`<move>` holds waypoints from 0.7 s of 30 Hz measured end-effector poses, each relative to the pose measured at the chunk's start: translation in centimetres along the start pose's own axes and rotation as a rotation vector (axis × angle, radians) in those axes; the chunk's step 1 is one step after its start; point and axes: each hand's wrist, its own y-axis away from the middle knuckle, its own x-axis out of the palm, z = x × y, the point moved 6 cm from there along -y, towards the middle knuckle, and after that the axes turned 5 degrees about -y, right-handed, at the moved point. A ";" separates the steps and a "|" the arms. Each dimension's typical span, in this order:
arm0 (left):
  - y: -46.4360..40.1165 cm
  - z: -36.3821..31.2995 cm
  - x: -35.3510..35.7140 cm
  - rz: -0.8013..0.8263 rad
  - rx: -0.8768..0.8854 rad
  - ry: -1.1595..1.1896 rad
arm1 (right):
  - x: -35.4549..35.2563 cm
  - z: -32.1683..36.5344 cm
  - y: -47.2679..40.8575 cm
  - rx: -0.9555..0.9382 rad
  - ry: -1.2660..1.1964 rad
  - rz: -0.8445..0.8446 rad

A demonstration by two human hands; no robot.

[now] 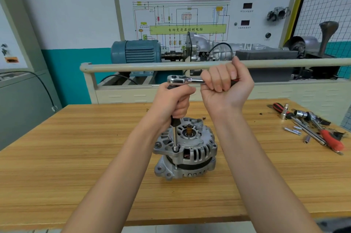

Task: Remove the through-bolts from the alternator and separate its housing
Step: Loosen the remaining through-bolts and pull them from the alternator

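A silver alternator stands upright in the middle of the wooden table, shaft end up. A long extension bar rises from a socket seated on the left rim of its housing. My left hand grips the upper part of that bar, just under the chrome ratchet head. My right hand is wrapped round the ratchet handle, which points to the right. The bolt under the socket is hidden.
Loose tools lie at the table's right end: a red-handled ratchet, a black and red screwdriver, sockets and several small bolts. Behind the table stands a training bench with a rail, a blue motor and a gearbox.
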 end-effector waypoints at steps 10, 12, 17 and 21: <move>0.2 0.4 -0.8 -0.329 0.025 -0.164 | 4.4 -1.3 6.0 -0.615 0.750 0.468; 0.0 0.2 -0.8 -0.218 0.057 -0.142 | 3.9 -0.5 4.5 -0.495 0.601 0.431; -0.3 -0.2 -0.5 0.082 0.077 -0.065 | 0.1 0.1 -0.1 0.007 0.079 0.081; -0.4 0.3 0.7 0.195 -0.016 0.016 | -1.8 -0.2 -1.8 0.151 -0.183 -0.104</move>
